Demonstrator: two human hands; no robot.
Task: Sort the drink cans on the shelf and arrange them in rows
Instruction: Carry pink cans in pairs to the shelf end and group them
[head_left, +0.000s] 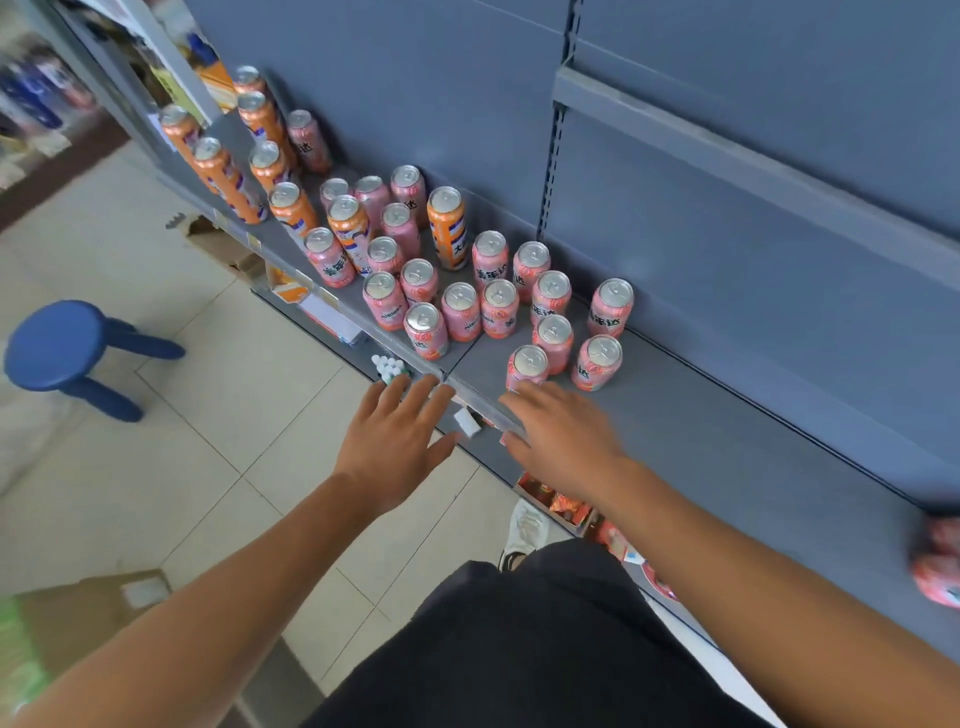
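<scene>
Head view shows me both hands at the front of the shelf (727, 467), neither holding anything. My left hand (395, 447) hovers with fingers spread just outside the front lip (483, 405), over the floor. My right hand (558, 441) is spread too, its fingertips just beside the nearest pink can (527, 366); I cannot tell whether they touch it.

The cans stand on the grey shelf in a loose crowd. Pink cans (498, 306) fill the middle and near part, several of them touching. Taller orange cans (447, 228) mix in among them and run on toward the far left end. One more pink can (940, 561), blurred, sits well apart at the right edge.

The main risk, as I judge it, is a knock-on topple: the cans are so crowded that a wide-open hand reaching for one can clip its neighbours. The nearest pink can stands close to the front lip, and a push from behind could send it over onto the floor. The orange ones inside the cluster look hard to reach without brushing pink ones.

Every can I can read stands upright, long axis vertical, pull-tab top facing up; the labels face various ways. The blurred one I cannot judge.
</scene>
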